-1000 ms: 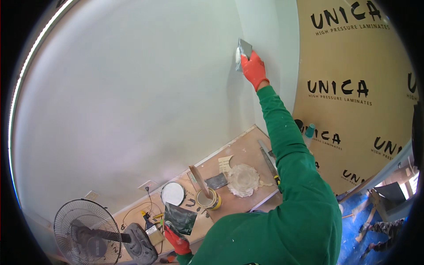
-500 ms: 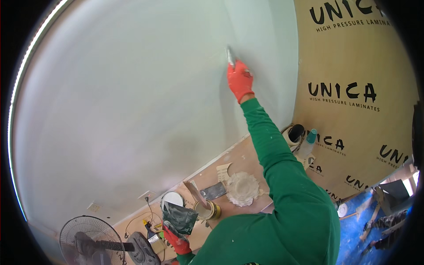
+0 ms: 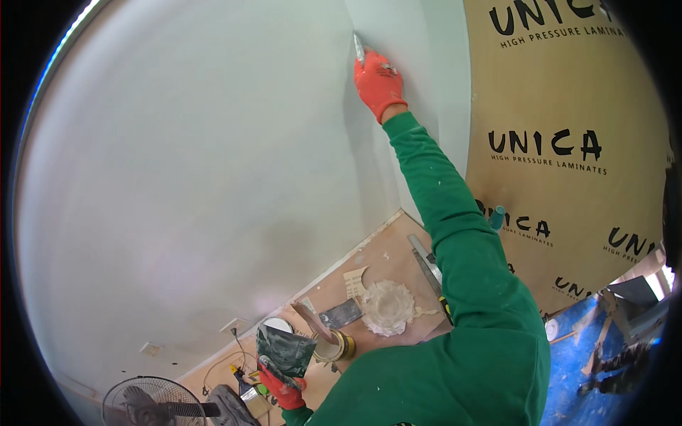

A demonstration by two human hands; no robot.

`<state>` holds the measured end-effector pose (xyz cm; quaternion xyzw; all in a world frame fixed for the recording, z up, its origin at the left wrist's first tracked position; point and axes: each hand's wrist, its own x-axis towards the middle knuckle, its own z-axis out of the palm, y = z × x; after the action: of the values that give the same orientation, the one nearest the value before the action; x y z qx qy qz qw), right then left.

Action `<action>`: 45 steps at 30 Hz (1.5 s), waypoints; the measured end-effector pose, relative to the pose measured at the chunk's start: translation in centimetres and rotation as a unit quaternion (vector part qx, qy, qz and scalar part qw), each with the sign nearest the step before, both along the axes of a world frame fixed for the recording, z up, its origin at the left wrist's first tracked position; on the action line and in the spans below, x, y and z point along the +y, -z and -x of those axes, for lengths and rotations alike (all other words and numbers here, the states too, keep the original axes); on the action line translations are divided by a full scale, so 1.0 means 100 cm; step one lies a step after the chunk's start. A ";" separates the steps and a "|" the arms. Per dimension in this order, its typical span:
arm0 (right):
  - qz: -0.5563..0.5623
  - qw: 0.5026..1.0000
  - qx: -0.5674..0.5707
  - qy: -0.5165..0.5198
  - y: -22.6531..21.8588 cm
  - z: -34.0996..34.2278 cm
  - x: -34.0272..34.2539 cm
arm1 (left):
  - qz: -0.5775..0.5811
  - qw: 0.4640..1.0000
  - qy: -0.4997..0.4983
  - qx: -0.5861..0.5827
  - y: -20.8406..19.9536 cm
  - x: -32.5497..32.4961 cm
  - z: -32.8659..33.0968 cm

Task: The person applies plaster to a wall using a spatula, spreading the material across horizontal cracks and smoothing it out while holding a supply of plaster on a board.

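Note:
High up at the inside corner of the pale wall (image 3: 199, 177), my right hand (image 3: 380, 84) in an orange-red glove grips a metal putty knife (image 3: 359, 48). The blade tip seems to touch the wall; its handle is mostly inside my fist. Low down, over the wooden worktop, my left hand (image 3: 283, 387), gloved alike, is closed on a dark green flat plate (image 3: 285, 350) smeared with whitish filler. Just right of the plate stands an open tin (image 3: 346, 346) with a stick or board piece in it.
A white-crusted round dish (image 3: 388, 307), a grey flat block (image 3: 341, 314) and a handsaw (image 3: 425, 266) lie on the worktop (image 3: 387, 245). A fan (image 3: 149, 406) stands at lower left. Brown printed sheeting (image 3: 547, 106) covers the right side, above a blue floor covering (image 3: 575, 355).
My right hand has moved up the wall corner with the putty knife. The handsaw has come into sight beside my sleeve. My left hand keeps hold of the plate.

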<state>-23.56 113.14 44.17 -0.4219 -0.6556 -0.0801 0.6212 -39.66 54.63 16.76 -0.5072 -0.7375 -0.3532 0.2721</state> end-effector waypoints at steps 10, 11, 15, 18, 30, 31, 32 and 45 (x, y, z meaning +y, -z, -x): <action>-0.012 0.989 -0.104 0.101 0.016 0.007 0.005 | 0.030 1.000 -0.002 -0.010 -0.007 0.011 0.012; 0.068 0.995 -0.064 0.034 -0.001 0.002 -0.005 | 0.026 1.000 -0.012 0.001 -0.006 0.006 0.015; 0.090 0.995 0.028 -0.043 -0.019 0.004 -0.002 | 0.013 1.000 -0.016 0.008 0.002 -0.003 0.025; 0.046 0.992 0.055 -0.103 -0.024 0.019 -0.020 | 0.017 1.000 -0.006 -0.012 0.005 -0.012 0.021; -0.048 0.982 -0.008 -0.181 -0.059 0.156 -0.173 | 0.006 1.000 -0.016 -0.002 0.002 -0.030 0.025; -0.056 0.981 -0.020 -0.183 -0.061 0.169 -0.186 | 0.000 1.000 -0.011 -0.017 0.011 -0.037 0.031; -0.064 0.980 -0.031 -0.186 -0.064 0.183 -0.199 | -0.005 0.999 -0.007 -0.031 0.018 -0.045 0.035; -0.249 0.886 -0.357 -0.162 0.003 0.308 -0.357 | -0.021 0.995 -0.042 -0.093 0.046 -0.090 0.010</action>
<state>-54.39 77.39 43.91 -0.0841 -0.8507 -0.2840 0.4341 -40.66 45.64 12.20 -0.4352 -0.7725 -0.4026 0.2276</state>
